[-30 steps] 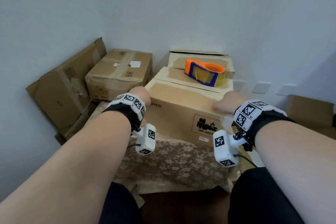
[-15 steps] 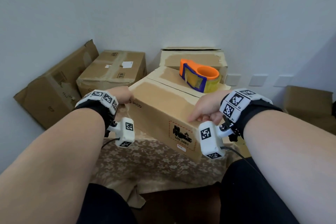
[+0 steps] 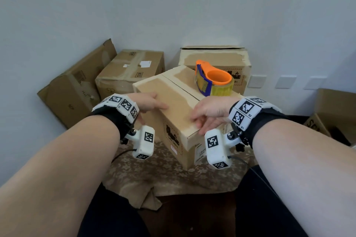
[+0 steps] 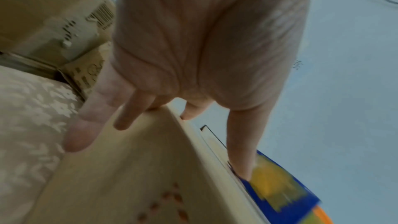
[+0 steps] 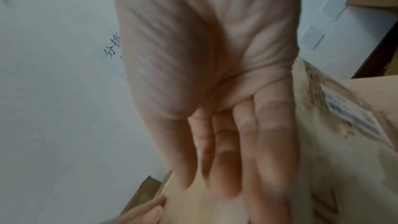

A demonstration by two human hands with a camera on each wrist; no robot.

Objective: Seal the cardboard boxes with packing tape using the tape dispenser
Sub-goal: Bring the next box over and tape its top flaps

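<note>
A closed cardboard box (image 3: 173, 98) stands on the cloth-covered table with one corner pointing at me. An orange and blue tape dispenser (image 3: 213, 81) with a yellowish roll lies on its far top flap. My left hand (image 3: 152, 105) straddles the box's upper left edge, thumb along the top and fingers down the side. In the left wrist view those fingers (image 4: 127, 115) lie fairly straight on the box (image 4: 129, 176), near the dispenser (image 4: 280, 185). My right hand (image 3: 202, 119) lies flat over the near right corner, and its fingers (image 5: 226, 151) are straight against the cardboard (image 5: 344, 168).
A taped box (image 3: 131, 71) and a crushed box (image 3: 75, 86) leaning on the wall sit at the back left. Another box (image 3: 215, 57) stands behind the dispenser, and an open one (image 3: 335, 109) at the right. The flowered tablecloth (image 3: 154, 171) hangs over the near edge.
The box has turned clockwise, so its labelled face now faces left and a corner points at me. Both hands moved with it, the right one coming nearer.
</note>
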